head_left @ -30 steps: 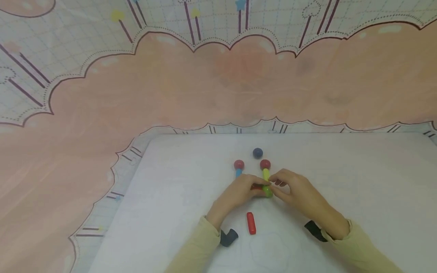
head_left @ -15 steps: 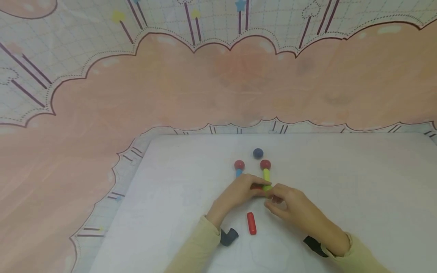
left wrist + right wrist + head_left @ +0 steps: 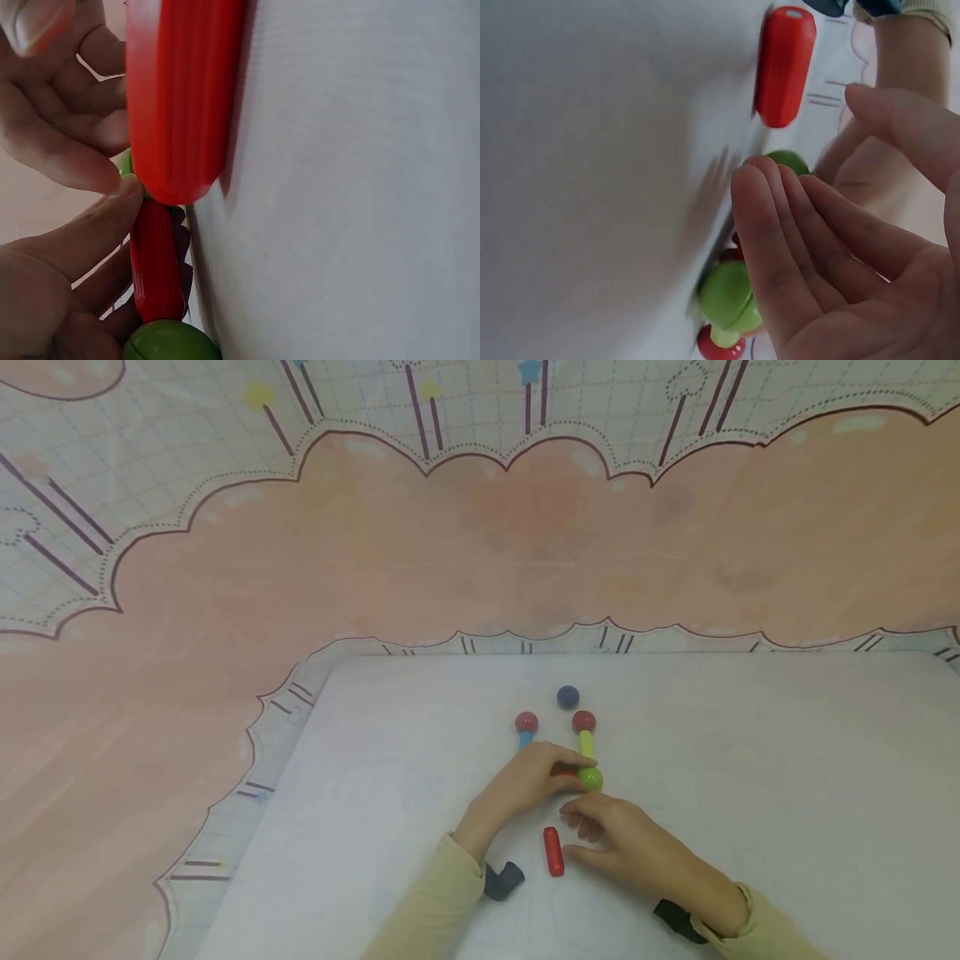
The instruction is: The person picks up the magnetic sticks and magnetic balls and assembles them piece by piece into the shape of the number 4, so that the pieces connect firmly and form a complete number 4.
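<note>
My left hand (image 3: 528, 774) pinches a red ribbed rod (image 3: 156, 262) with a green ball (image 3: 171, 341) at its end. From the right-hand green ball (image 3: 592, 779) a yellow-green rod (image 3: 587, 743) runs back to a red ball (image 3: 583, 721). Farther left, a blue rod (image 3: 525, 740) joins another red ball (image 3: 527, 722); my left hand covers its near end. A loose red rod (image 3: 553, 852) lies on the table in front. Beside it, my right hand (image 3: 630, 839) hovers with fingers extended and thumb apart, holding nothing; its thumb tip is close to the loose rod.
A dark blue ball (image 3: 567, 697) sits alone behind the joined pieces on the white table (image 3: 405, 735). Dark wrist bands show at the left wrist (image 3: 502, 882) and right wrist (image 3: 678, 920). A patterned peach curtain (image 3: 480, 552) stands behind the table.
My right hand has let go of the green ball and moved toward me, down to the loose red rod. My left hand has stayed in place on its rod.
</note>
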Available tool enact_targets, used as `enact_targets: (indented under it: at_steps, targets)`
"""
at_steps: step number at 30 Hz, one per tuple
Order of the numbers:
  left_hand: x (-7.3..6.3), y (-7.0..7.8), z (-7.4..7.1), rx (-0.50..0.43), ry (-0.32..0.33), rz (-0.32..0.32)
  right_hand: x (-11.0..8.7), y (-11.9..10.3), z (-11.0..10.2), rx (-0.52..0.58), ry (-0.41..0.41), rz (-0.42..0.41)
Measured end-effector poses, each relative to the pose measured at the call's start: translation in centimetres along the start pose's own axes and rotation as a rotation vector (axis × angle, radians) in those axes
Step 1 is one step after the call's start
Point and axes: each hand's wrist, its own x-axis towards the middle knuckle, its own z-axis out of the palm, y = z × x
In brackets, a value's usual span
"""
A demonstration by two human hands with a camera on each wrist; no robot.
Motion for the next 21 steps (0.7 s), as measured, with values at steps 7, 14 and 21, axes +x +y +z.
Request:
enact_targets:
  at_steps: [7,14,21]
  targets:
    - [0.1,-0.2,0.0,0.001,0.002,0.004,0.1,0.0,0.7,-0.018,-0.033,-0.038]
    - [0.1,-0.3,-0.1,0.017,0.005,0.015,0.2,-0.3,1.1,-0.057,-0.054,-0.027]
    - [0.2,-0.3,0.0,0.025,0.005,0.014,0.2,-0.3,1.4,-0.086,-0.044,-0.059]
